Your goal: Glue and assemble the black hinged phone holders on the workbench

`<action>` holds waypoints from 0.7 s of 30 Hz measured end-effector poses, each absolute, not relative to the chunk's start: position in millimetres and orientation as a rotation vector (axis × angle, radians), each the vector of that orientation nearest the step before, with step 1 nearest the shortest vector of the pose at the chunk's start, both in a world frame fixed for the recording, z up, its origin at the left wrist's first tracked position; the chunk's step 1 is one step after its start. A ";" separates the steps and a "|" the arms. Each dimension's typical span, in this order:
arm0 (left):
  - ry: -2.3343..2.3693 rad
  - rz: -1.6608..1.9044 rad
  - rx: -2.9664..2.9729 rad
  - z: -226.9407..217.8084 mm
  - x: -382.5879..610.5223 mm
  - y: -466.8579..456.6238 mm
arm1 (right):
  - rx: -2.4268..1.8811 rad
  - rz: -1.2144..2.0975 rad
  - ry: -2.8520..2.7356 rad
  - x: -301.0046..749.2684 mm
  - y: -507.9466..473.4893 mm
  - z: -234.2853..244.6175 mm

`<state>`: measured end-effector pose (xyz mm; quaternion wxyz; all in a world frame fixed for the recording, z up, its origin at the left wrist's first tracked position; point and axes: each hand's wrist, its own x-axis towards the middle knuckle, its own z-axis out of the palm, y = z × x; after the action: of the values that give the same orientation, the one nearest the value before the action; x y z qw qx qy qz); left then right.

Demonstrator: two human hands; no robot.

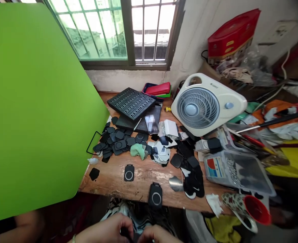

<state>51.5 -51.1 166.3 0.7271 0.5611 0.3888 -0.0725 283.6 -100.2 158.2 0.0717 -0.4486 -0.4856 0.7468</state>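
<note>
My left hand [105,231] and my right hand [156,234] sit close together at the bottom of the view, just below the front edge of the wooden table [141,179]. Between them shows a small dark piece [127,232], mostly hidden by my fingers. Nearest my hands, a black rounded pad with a ring [155,196] overhangs the table edge. A similar pad [129,173] lies flat behind it. A heap of black pads [120,141] spreads further back, with a mint-green cloth [138,151] beside it.
A large green board [37,101] stands along the table's left side. A perforated black tray [130,104] and a white fan [197,106] occupy the back. A plastic bag of parts [237,172] and a red-lined cup [256,210] lie at right.
</note>
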 end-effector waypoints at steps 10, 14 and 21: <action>1.017 0.033 1.059 199.7 80.7 -61.5 | -1.447 2.104 -1.166 299.7 -148.7 202.6; 0.942 -0.011 1.083 226.5 60.9 -48.3 | -1.451 2.093 -1.109 300.7 -148.5 213.3; 0.765 -0.235 1.315 260.4 59.0 -19.8 | -1.346 2.202 -0.999 280.5 -121.8 216.4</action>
<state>59.0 -19.8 260.4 0.7180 0.5945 0.3460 -0.1061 280.5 -121.8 216.4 0.1861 -0.4778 -0.3547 0.7818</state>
